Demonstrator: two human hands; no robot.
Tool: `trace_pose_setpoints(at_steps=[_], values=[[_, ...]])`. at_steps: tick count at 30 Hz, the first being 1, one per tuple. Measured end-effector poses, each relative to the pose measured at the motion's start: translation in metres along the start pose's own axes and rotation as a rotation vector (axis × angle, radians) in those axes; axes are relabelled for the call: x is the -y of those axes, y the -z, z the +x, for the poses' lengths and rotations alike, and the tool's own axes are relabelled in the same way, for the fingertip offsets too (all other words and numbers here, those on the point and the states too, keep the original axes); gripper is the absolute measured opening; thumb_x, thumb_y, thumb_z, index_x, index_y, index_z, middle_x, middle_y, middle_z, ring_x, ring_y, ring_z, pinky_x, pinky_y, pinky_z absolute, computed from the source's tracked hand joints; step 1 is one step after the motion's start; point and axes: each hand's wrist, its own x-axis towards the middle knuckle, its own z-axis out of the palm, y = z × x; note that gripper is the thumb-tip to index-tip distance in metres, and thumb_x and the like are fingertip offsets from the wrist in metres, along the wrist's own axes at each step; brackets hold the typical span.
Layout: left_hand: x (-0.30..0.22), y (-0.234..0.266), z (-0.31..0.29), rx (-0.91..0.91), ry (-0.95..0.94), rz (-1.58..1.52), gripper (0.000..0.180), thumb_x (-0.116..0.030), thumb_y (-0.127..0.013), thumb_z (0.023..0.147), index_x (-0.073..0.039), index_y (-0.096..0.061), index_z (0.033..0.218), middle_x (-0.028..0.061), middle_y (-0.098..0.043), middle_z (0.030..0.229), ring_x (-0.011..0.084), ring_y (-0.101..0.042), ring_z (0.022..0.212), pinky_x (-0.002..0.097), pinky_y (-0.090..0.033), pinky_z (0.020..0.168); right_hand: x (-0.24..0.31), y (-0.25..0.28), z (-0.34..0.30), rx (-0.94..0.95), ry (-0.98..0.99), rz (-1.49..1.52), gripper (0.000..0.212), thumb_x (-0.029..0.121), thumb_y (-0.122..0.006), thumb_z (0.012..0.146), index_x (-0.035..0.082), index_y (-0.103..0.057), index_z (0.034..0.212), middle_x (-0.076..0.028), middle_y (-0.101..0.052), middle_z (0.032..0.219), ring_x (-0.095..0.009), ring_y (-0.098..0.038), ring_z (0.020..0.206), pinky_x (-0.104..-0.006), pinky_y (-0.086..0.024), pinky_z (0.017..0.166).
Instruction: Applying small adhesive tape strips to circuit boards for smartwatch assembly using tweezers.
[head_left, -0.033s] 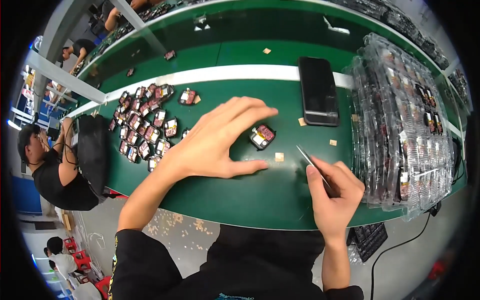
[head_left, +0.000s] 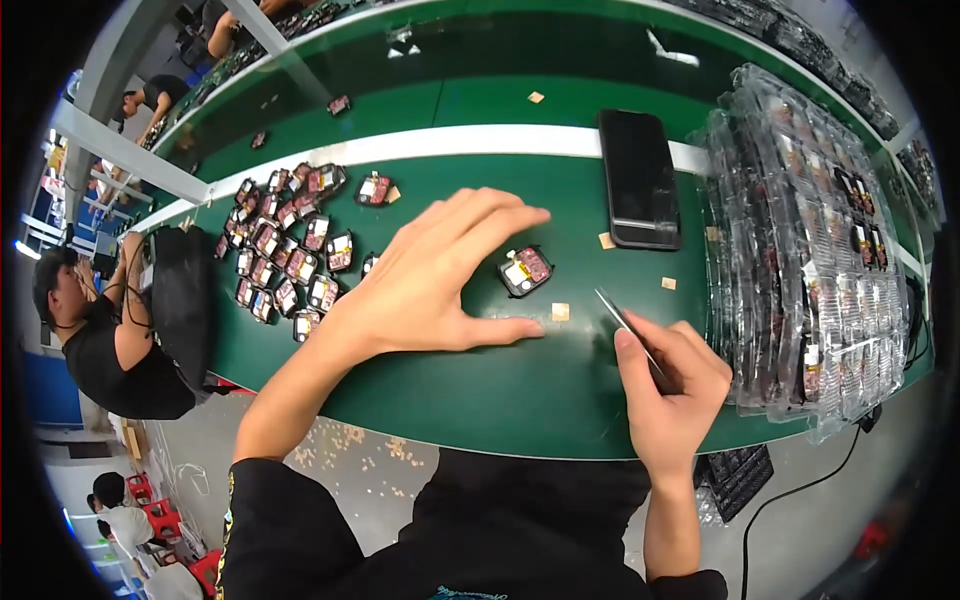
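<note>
1. Head view shows the person's left hand (head_left: pixel 420 285) spread flat on the green desk (head_left: pixel 480 390), fingers splayed and holding nothing, its fingertips just beside a single small black module (head_left: pixel 526 270) with a red and yellow face.
2. Their right hand (head_left: pixel 672 385) is closed round a pair of slim tweezers (head_left: pixel 625 325), whose tips point toward a tiny tan square (head_left: pixel 560 311) lying between the two hands, near the thumb; I cannot tell whether the tips grip anything.
3. By my judgement the work is partly through: one module sits in the working spot, while a cluster of like modules (head_left: pixel 285 250) waits toward the desk's left end, and stacked clear trays (head_left: pixel 800 250) with more pieces fill the right end.
4. A black phone (head_left: pixel 638 178) lies across the white stripe (head_left: pixel 450 145) behind the module; more tan squares are scattered nearby.
5. Open room lies along the near edge between the hands; the trays crowd the right hand's outer side, and the near edge runs just under its wrist.
</note>
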Motion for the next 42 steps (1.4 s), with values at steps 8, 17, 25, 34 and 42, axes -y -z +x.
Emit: trace_pose_setpoints(at_steps=[8,17,25,34,42], values=[[0.022,-0.019,-0.007,-0.001,-0.011,-0.063,0.052,-0.023,-0.096,0.079,-0.006,-0.077,0.125,0.0085,-0.070,0.118,0.0309,-0.065,0.107,0.0431,-0.051,0.095,-0.004,0.000,0.000,0.038,0.043,0.007,0.020,-0.005,-0.085,0.089,-0.005,-0.084,0.109,0.000,-0.062,0.071,-0.002,-0.048,0.056,-0.0227,-0.032,0.051],[0.007,-0.028,-0.014,0.154,-0.059,-0.273,0.061,-0.028,-0.098,0.075,-0.006,-0.080,0.129,0.0049,-0.077,0.110,0.0239,-0.068,0.098,0.0351,-0.046,0.090,-0.004,0.006,0.006,0.225,0.028,0.024,0.020,-0.009,-0.082,0.084,-0.003,-0.085,0.102,0.000,-0.059,0.066,-0.003,-0.045,0.051,-0.0234,-0.030,0.048],[0.011,-0.032,-0.013,0.159,-0.094,-0.247,0.067,-0.036,-0.097,0.070,-0.003,-0.083,0.126,0.0052,-0.079,0.101,0.0219,-0.068,0.089,0.0344,-0.044,0.084,-0.004,0.000,0.009,0.304,0.057,-0.069,0.018,-0.008,-0.083,0.082,-0.001,-0.083,0.099,-0.002,-0.060,0.066,-0.007,-0.049,0.047,-0.0264,-0.033,0.044],[0.011,-0.032,-0.010,0.148,-0.139,-0.226,0.072,-0.040,-0.098,0.067,-0.002,-0.082,0.125,0.0046,-0.076,0.096,0.0199,-0.064,0.081,0.0333,-0.043,0.080,-0.003,0.001,0.006,0.295,0.033,-0.098,0.023,-0.010,-0.082,0.083,-0.001,-0.086,0.104,0.001,-0.061,0.069,-0.004,-0.046,0.054,-0.0237,-0.029,0.050],[0.007,-0.033,-0.011,0.124,-0.053,-0.215,0.066,-0.042,-0.101,0.065,-0.004,-0.080,0.114,0.0025,-0.066,0.084,0.0156,-0.051,0.069,0.0310,-0.040,0.072,-0.006,0.000,0.000,0.222,0.203,-0.219,0.032,-0.011,-0.085,0.077,-0.001,-0.087,0.107,0.001,-0.063,0.073,-0.001,-0.043,0.052,-0.0228,-0.028,0.048]])
